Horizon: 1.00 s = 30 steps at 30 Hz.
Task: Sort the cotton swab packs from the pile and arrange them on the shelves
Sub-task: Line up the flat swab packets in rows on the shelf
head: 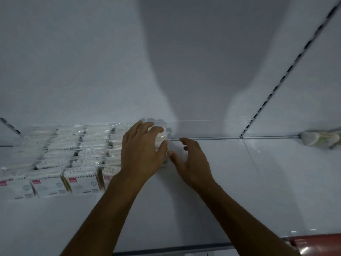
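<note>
Several rows of clear cotton swab packs (pixel 60 157) with white and red labels stand on the white shelf (pixel 249 182), filling its left part. My left hand (pixel 142 152) lies over the rightmost row, its fingers and thumb curled round a swab pack (pixel 161 137) at the back of that row. My right hand (pixel 191 159) hovers just right of that row with fingers loosely spread, holding nothing. Most of the gripped pack is hidden under my left hand.
A slotted upright (pixel 287 71) divides the back panel at the right. Beyond it, a blurred pack of swabs (pixel 321 138) lies on the neighbouring shelf. A red price strip (pixel 317 241) runs along the shelf's front edge at the lower right.
</note>
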Available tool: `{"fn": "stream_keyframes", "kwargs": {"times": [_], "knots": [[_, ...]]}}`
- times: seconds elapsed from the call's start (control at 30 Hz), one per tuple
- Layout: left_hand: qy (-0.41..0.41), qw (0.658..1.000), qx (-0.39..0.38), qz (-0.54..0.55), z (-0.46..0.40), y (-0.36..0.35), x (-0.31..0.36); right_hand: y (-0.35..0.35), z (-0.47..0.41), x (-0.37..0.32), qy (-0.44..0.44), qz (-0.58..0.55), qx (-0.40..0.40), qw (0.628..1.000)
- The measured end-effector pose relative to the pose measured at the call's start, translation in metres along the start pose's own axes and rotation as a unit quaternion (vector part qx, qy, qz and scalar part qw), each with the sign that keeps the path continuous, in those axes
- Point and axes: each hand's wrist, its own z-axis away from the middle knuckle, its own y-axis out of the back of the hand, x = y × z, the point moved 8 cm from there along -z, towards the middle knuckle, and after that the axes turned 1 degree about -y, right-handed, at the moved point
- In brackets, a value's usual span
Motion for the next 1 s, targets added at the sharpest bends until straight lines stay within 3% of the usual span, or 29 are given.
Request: {"fn": "stream_keyframes", "kwargs": {"times": [0.23,0.5,0.77,1.0], "knots": [[-0.061,0.996,-0.065,0.023,-0.017,-0.047,0.100,0.097,0.018,0.055,-0.002,0.110,0.066,0.992],[-0.136,0.983,-0.106,0.063,-0.014,-0.118,0.264,0.226,0.049,0.172,-0.056,0.132,0.126,0.982],[-0.143,0.977,-0.150,0.053,-0.003,-0.197,0.408,0.359,0.064,0.296,-0.066,0.153,0.176,0.970],[-0.106,0.980,-0.159,0.054,-0.003,-0.221,0.435,0.394,0.042,0.346,-0.080,0.025,0.207,0.975]]}}
